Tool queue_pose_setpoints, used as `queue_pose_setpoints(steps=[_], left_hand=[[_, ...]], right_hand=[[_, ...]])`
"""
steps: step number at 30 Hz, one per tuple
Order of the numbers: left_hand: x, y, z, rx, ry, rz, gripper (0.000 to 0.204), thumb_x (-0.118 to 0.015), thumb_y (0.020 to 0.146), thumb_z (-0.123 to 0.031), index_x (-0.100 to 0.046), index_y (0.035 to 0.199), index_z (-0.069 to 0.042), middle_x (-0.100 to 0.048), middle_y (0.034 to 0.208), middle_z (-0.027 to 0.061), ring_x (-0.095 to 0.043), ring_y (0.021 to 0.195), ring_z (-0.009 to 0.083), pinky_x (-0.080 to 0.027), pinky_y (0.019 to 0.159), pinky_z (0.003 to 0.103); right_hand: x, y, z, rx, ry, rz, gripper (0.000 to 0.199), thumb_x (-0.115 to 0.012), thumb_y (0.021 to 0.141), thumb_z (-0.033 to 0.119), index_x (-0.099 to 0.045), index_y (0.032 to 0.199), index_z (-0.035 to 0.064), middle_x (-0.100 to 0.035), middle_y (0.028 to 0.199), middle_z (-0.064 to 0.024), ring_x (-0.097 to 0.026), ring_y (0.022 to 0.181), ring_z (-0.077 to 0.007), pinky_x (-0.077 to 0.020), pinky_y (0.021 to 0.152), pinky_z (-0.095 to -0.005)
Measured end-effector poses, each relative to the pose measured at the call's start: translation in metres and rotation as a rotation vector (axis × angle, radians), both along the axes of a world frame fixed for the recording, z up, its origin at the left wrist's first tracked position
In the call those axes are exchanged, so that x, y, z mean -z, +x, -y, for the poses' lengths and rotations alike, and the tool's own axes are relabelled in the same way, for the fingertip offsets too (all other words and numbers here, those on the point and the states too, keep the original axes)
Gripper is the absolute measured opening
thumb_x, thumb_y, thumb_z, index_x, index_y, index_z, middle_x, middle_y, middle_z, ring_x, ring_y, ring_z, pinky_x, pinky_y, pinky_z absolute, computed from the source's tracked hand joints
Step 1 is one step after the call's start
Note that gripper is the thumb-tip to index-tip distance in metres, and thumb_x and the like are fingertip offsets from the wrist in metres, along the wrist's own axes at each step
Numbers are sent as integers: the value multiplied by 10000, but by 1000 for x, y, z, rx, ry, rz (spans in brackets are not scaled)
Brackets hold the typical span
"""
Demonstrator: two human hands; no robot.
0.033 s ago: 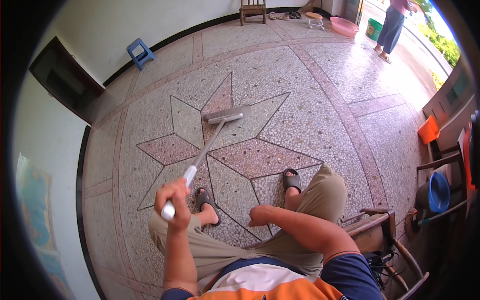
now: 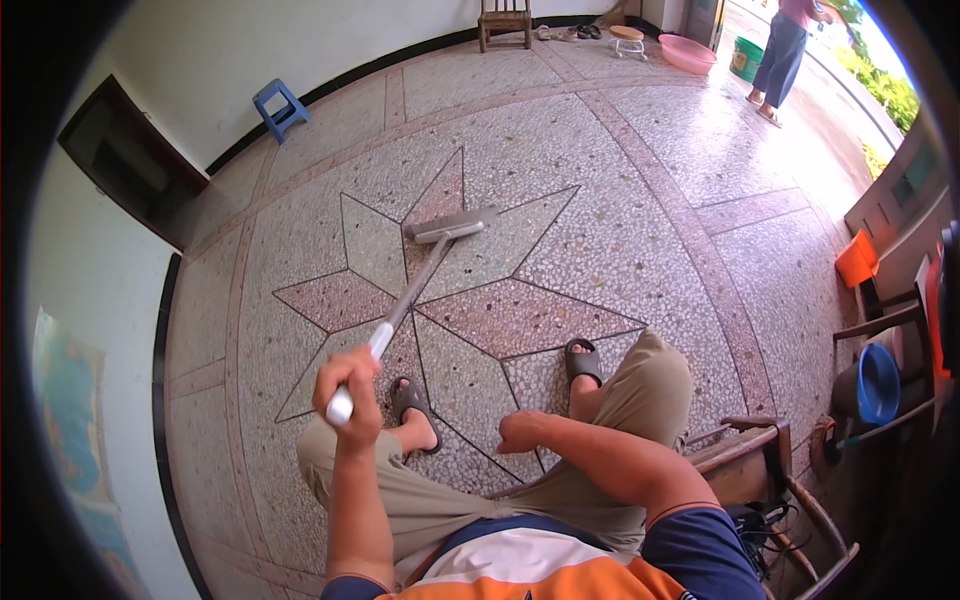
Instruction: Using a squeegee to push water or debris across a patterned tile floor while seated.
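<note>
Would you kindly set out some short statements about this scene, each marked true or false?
1. The left hand grips a flat-headed tool. True.
2. Both hands grip it. False: the right hand is apart from it.
3. The person is barefoot. False: dark slippers are worn.
4. A pink basin sits near a green bucket. True.
5. A blue stool stands near the wall. True.

Handle (image 2: 381, 340) partly invisible inside left grip (image 2: 352, 383), head of distant person (image 2: 779, 62) beyond top edge
</note>
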State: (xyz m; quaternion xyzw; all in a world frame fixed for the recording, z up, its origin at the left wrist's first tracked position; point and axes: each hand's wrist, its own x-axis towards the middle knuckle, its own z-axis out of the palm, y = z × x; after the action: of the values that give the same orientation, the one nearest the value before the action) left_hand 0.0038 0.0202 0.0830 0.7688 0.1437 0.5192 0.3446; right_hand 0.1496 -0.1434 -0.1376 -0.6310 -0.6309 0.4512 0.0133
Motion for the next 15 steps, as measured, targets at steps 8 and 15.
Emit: queue_pose_setpoints(steps=[8, 15], left_hand=[[90, 14, -62, -39, -46, -218, 118, -616, 899, -70, -529, 831, -30, -628, 925, 107, -614, 970, 238, -464, 876, 370], [75, -15, -35, -54, -93, -223, 137, -651, 877, -70, -526, 844, -25, -631, 952, 123, -612, 994, 266, -458, 890, 383]], right_hand=[[-7, -2, -6, -12, 33, 14, 443, -642, 789, 426, -711, 911, 5, -683, 964, -205, -654, 933, -358, -517, 811, -445], [0, 1, -5, 12, -16, 36, 451, -648, 786, 439, -717, 872, 2, -683, 971, -205, -657, 924, -353, -521, 805, -445]])
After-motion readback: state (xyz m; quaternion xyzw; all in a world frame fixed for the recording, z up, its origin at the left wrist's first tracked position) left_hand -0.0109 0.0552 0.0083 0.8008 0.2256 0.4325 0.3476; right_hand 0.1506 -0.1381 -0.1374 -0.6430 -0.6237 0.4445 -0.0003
